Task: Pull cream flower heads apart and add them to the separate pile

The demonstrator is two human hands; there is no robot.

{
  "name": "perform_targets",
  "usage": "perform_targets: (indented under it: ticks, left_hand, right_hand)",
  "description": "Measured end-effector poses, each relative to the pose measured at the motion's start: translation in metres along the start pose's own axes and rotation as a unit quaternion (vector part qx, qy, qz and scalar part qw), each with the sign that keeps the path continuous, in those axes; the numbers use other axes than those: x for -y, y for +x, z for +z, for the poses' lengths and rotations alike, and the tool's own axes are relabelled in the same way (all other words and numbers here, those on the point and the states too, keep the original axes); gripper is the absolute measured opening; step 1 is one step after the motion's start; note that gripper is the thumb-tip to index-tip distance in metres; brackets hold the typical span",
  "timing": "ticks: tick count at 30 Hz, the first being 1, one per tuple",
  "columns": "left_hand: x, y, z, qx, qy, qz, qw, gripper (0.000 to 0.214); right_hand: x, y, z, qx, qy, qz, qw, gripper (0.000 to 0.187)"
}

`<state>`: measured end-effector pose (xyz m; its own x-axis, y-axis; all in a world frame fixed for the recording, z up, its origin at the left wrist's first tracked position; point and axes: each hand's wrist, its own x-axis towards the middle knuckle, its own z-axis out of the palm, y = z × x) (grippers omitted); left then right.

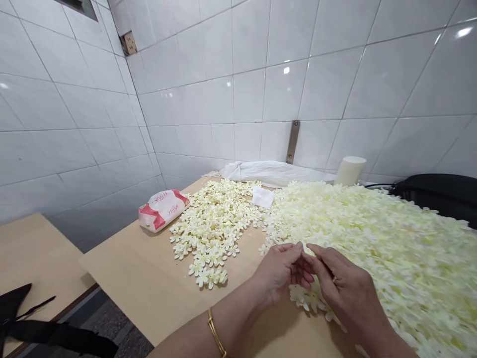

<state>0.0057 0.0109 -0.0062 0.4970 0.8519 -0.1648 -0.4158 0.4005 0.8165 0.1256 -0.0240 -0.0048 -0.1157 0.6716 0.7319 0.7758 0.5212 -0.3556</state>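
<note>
A deep heap of cream flowers (372,238) covers the right half of a pale wooden tabletop (141,268) set in a white-tiled corner. A thinner spread of single blossoms (216,223) lies to its left, just beside a soft tissue pack (163,210). The heap's near edge reaches right under the person's wrists, so a careless sweep of a forearm could likely drag loose flowers over the tabletop's front edge. It could also push them across the narrow gap into the thinner spread, mixing the two lots. The left hand (279,273), a gold bangle (216,333) on its wrist, and the right hand (343,288) meet at the heap's near edge, backs up, fingers curled inward and tips touching. Both grips are closed in a fine pinch on one small flower piece (306,250), which shows only as a pale sliver between the fingertips. So light a piece, held so narrowly, could slip free and vanish among its look-alikes below.
</note>
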Motion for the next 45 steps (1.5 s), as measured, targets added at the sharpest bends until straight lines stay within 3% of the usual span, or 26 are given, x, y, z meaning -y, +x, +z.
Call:
perform_targets:
  ticks: [6,11,17,23,28,32,35,38,40,42,45]
  left_hand:
    - [-0.006,-0.001,-0.004,-0.018,-0.048,0.017,0.999,0.027]
    - [-0.008,-0.003,-0.006,-0.019,-0.021,0.035,0.999,0.026]
    - [-0.008,-0.004,-0.004,-0.033,0.001,0.068,0.997,0.024]
    - [-0.004,-0.005,-0.003,-0.041,0.064,0.089,0.993,0.022]
    - [-0.006,-0.007,-0.001,-0.037,0.065,0.128,0.989,0.020]
    - [-0.006,-0.007,0.000,-0.013,0.052,0.062,0.997,0.025]
    - [-0.008,-0.007,0.000,-0.027,0.051,0.053,0.997,0.024]
    - [-0.011,-0.008,0.000,-0.061,0.068,0.107,0.990,0.021]
    - [-0.011,-0.009,0.000,-0.060,0.075,0.135,0.986,0.022]
    - [-0.011,-0.010,0.002,-0.054,0.081,0.142,0.985,0.024]
    - [-0.009,-0.012,0.005,-0.065,0.092,0.127,0.985,0.025]
  right_hand:
    - [0.005,0.003,0.000,0.057,0.097,0.126,0.986,0.022]
    - [0.004,0.005,-0.002,0.066,0.166,0.167,0.970,0.027]
    - [0.003,0.007,-0.005,0.084,0.360,0.277,0.887,0.025]
    - [0.005,0.007,-0.006,0.062,0.272,0.286,0.917,0.016]
    - [0.009,0.009,-0.007,0.048,0.258,0.279,0.924,0.019]
    - [0.009,0.010,-0.007,0.026,0.265,0.278,0.923,0.018]
    - [0.007,0.011,-0.006,0.026,0.324,0.303,0.896,0.021]
    - [0.006,0.012,-0.005,0.038,0.401,0.368,0.838,0.029]
    - [0.007,0.013,-0.005,0.063,0.421,0.383,0.820,0.029]
    - [0.009,0.012,-0.005,0.077,0.404,0.362,0.837,0.024]
    - [0.013,0.008,-0.005,0.060,0.307,0.286,0.906,0.013]
